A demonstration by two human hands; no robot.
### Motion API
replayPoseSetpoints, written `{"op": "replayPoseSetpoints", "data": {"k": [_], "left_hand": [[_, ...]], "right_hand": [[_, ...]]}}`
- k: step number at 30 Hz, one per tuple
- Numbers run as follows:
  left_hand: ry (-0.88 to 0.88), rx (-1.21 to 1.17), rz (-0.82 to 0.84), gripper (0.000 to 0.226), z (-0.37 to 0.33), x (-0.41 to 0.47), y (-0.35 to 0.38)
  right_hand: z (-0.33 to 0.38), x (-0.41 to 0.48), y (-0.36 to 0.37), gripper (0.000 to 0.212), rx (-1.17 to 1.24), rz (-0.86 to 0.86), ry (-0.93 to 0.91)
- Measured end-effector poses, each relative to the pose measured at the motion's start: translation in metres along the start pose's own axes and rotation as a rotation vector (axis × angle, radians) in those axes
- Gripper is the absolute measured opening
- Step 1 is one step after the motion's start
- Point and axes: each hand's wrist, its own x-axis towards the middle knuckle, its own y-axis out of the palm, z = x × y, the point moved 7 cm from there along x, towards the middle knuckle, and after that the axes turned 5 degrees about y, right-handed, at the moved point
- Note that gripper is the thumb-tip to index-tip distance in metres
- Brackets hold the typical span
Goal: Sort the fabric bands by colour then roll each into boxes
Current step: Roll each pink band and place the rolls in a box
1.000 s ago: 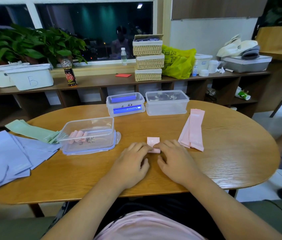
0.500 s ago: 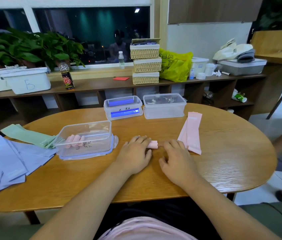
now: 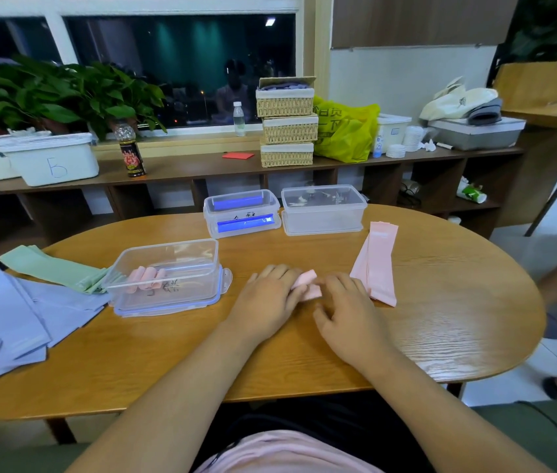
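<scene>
While clenched, left hand (image 3: 266,298): grips pink roll (image 3: 306,285) from 9 o'clock.
Right hand (image 3: 348,308): curled, pinching its 3 o'clock end.

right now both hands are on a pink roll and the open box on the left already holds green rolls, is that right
Not quite. The rolls in the open box are pink, not green; the green bands lie flat on the table left of it. The head view shows this. The left hand and right hand are indeed on the pink roll.
</scene>
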Motion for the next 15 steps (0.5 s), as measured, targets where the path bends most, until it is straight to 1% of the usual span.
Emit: {"op": "replayPoseSetpoints", "data": {"k": [3,6,9,12,15], "left_hand": [[0.024,-0.068,-0.056,0.044,-0.008,-0.015,-0.01],[0.041,-0.146,-0.093,0.047,-0.015,-0.03,-0.018],[0.036,-0.28,-0.156,0.048,-0.019,-0.042,-0.026],[-0.008,-0.418,-0.267,0.035,-0.016,-0.049,-0.037],[-0.013,-0.446,-0.307,0.024,-0.016,-0.052,-0.043]], "right_hand": [[0.005,-0.002,-0.007,0.027,0.106,-0.053,-0.049],[0.013,-0.005,-0.014,0.017,0.143,-0.107,-0.11],[0.02,-0.007,-0.017,0.022,0.157,-0.117,-0.184],[0.023,-0.008,-0.016,0.024,0.149,-0.106,-0.203],[0.024,-0.007,-0.016,0.027,0.142,-0.062,-0.189]]}}
